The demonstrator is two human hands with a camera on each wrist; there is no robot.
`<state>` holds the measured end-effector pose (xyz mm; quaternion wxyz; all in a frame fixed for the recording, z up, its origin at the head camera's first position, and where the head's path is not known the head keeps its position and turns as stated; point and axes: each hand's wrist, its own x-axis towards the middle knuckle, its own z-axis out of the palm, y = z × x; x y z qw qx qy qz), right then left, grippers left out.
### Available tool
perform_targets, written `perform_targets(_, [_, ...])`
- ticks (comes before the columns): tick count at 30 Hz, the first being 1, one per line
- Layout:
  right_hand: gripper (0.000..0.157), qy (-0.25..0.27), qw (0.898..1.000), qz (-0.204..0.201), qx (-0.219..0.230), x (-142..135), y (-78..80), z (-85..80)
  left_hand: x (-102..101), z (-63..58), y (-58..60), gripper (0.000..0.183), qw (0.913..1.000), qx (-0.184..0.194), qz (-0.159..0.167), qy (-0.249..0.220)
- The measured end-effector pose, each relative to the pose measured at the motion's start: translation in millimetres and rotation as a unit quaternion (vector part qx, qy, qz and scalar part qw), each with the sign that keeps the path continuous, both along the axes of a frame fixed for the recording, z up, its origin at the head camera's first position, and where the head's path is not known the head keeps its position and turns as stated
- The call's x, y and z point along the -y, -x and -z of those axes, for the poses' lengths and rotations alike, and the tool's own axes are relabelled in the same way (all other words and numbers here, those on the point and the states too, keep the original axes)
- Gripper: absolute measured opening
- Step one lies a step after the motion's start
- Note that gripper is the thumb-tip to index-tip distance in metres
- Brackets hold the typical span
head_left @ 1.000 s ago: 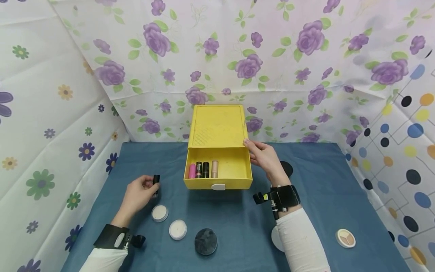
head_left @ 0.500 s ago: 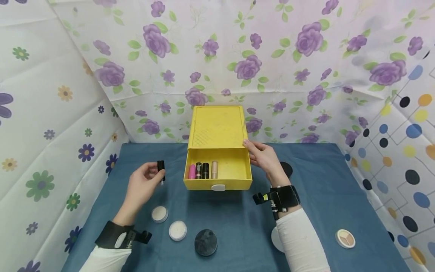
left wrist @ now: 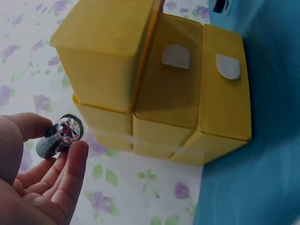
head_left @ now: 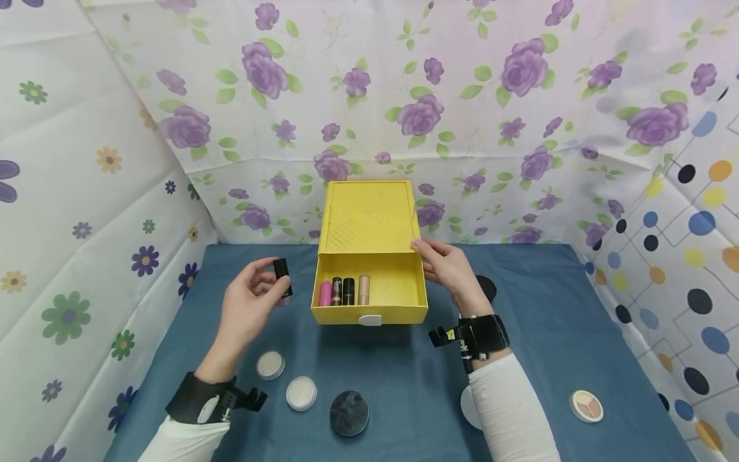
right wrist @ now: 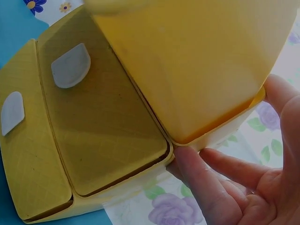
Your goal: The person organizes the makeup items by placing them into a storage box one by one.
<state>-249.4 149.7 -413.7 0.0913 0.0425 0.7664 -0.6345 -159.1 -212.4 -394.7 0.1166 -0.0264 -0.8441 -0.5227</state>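
My left hand [head_left: 245, 311] pinches a black lipstick tube [head_left: 281, 276] between thumb and fingers, left of the yellow drawer cabinet [head_left: 369, 215] and above the cloth. A clear, faceted end of the lipstick shows in the left wrist view [left wrist: 69, 129]. The cabinet's top drawer [head_left: 398, 314] is pulled out. Several upright tubes stand in its left part, among them a pink one [head_left: 326, 294] and a beige one [head_left: 364, 290]. My right hand [head_left: 453, 273] grips the cabinet's front right edge, thumb on top and fingers along the side. Two lower drawers with white handles [right wrist: 71, 65] are closed.
On the blue cloth [head_left: 537, 321] lie two white-topped round jars, a near one [head_left: 301, 393] and a farther one [head_left: 271, 365], and a dark round compact [head_left: 349, 414]. A three-colour palette [head_left: 586, 406] sits at the right. A black round item [head_left: 487, 287] is partly behind my right wrist.
My left hand has lifted the lipstick off the cloth and moved it up and right toward the drawer. My right hand has kept its place on the cabinet.
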Motion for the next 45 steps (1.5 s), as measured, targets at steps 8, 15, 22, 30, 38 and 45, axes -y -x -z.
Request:
perform_targets(8, [0.092, 0.001, 1.0, 0.001, 0.001, -0.5, -1.7, -0.6, -15.2, -24.8, -6.1, 0.051, 0.9984, -0.009, 0.036, -0.041])
perform_targets(15, [0.091, 0.003, 1.0, 0.002, -0.003, -0.7, -2.2, -1.0, -25.2, -19.2, 4.5, 0.053, 0.9956, -0.027, 0.065, -0.062])
perform_targets(22, [0.092, 0.002, 1.0, 0.0, -0.007, 0.4, -1.8, 0.2, -45.2, -23.3, 7.6, 0.051, 0.9924, -0.046, 0.092, -0.067])
perform_targets(30, [0.091, 0.0, 1.0, 0.005, -0.005, -0.5, -1.5, 1.6, -71.7, -27.8, 12.5, 0.043, 0.9845, -0.069, 0.146, -0.068])
perform_targets(38, [0.092, 0.006, 1.0, 0.002, -0.004, 0.1, -1.9, 1.9, -94.8, -28.6, 18.0, 0.043, 0.985, -0.034, 0.169, -0.011])
perform_targets(45, [0.092, 0.006, 1.0, 0.002, -0.001, 0.2, -1.5, 1.7, -105.2, -31.0, 21.9, 0.039, 0.9837, -0.005, 0.168, 0.064])
